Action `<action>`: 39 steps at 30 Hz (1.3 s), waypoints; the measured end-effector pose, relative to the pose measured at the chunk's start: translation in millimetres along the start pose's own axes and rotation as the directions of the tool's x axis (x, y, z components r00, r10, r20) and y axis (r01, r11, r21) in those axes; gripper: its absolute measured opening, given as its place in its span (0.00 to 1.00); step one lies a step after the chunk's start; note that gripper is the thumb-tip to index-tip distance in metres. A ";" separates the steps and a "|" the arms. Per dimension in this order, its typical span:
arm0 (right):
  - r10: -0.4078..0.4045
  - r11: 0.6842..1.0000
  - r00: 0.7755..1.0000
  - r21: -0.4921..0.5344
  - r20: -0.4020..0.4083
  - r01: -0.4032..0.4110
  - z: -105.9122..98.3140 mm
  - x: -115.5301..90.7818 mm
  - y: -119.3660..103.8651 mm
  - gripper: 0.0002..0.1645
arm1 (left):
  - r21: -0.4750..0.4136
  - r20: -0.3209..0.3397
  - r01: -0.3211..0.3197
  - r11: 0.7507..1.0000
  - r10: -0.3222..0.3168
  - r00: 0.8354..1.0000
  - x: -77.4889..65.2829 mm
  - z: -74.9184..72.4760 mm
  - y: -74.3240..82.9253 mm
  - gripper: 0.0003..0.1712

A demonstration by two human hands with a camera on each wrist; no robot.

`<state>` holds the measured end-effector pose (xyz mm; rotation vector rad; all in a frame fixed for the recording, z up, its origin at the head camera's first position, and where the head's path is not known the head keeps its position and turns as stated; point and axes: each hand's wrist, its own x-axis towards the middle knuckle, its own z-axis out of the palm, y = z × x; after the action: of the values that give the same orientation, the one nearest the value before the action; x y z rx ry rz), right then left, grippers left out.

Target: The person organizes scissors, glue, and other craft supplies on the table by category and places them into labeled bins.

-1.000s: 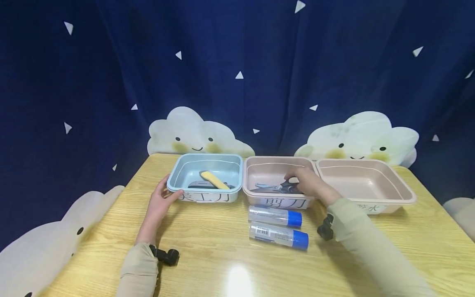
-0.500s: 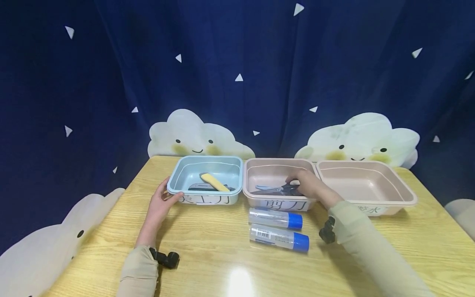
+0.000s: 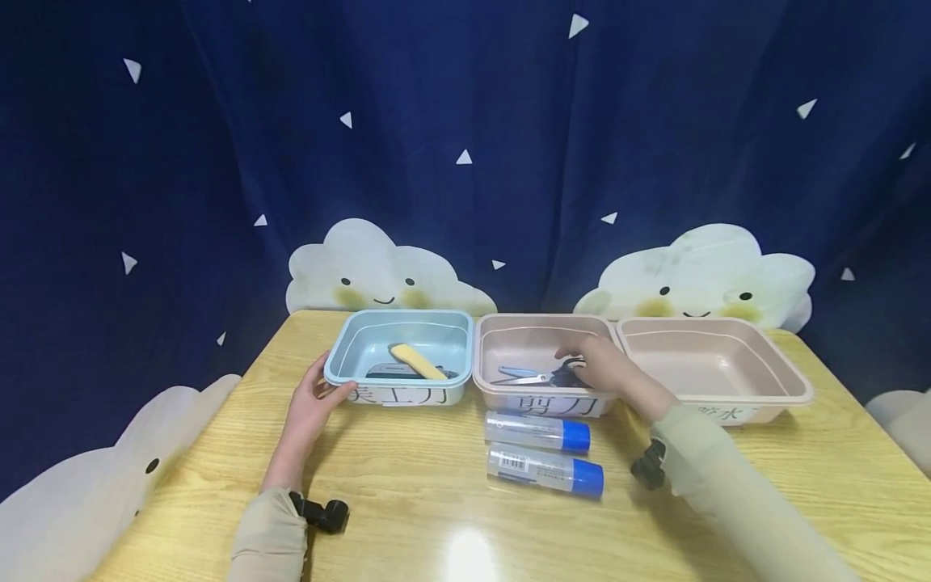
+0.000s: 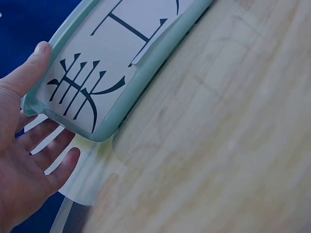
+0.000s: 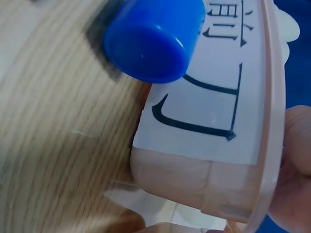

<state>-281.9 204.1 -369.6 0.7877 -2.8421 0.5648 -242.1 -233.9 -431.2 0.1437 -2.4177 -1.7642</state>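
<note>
My left hand (image 3: 311, 408) holds the near left corner of a light blue bin (image 3: 407, 384), thumb on the front rim and fingers along the short side. Inside that bin lie a yellow utility knife (image 3: 418, 361) and a darker one (image 3: 389, 372) partly beneath it. My right hand (image 3: 605, 368) reaches into the pink middle bin (image 3: 502, 392) and pinches the black handles of a pair of scissors (image 3: 534, 379). A light blue slim item (image 3: 518, 372) lies behind the blades. In the right wrist view the bin wall hides the fingertips.
Two clear glue bottles with blue caps, a rear one (image 3: 527, 431) and a front one (image 3: 534, 469), lie before the middle bin. A second pink bin (image 3: 727, 396) adjoins it on the right. All stand on a wooden table (image 3: 407, 501) before a dark blue curtain (image 3: 407, 162).
The scissors have shifted slightly under my right hand, their silver blade now lying nearer the bin's front wall. My left hand stays at the blue bin's corner. The head view has tilted slightly upward.
</note>
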 end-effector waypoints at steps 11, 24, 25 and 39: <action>-0.011 0.999 0.998 0.037 -0.054 0.013 -10.6 -22.6 -22.8 0.11 | 0.004 0.003 0.009 1.000 -0.009 1.000 -0.7 0.4 -1.0 0.49; -0.104 0.994 0.988 -0.034 -0.111 0.100 -6.7 -54.2 -54.5 0.08 | 0.012 0.012 0.020 1.000 -0.021 1.000 0.8 0.3 -2.7 0.50; -0.110 0.993 0.989 -0.040 -0.100 0.107 -5.7 -57.0 -56.8 0.08 | 0.011 0.012 0.019 1.000 -0.020 1.000 0.3 0.3 -2.5 0.50; -0.177 0.983 0.984 -0.038 0.021 0.178 15.9 -78.3 -87.7 0.21 | 0.019 0.003 0.003 1.000 -0.003 1.000 -2.0 -1.1 2.2 0.49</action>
<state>-170.0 165.0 -374.2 1.0308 -2.7511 0.4766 -240.0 -234.0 -428.9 0.1471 -2.4385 -1.7439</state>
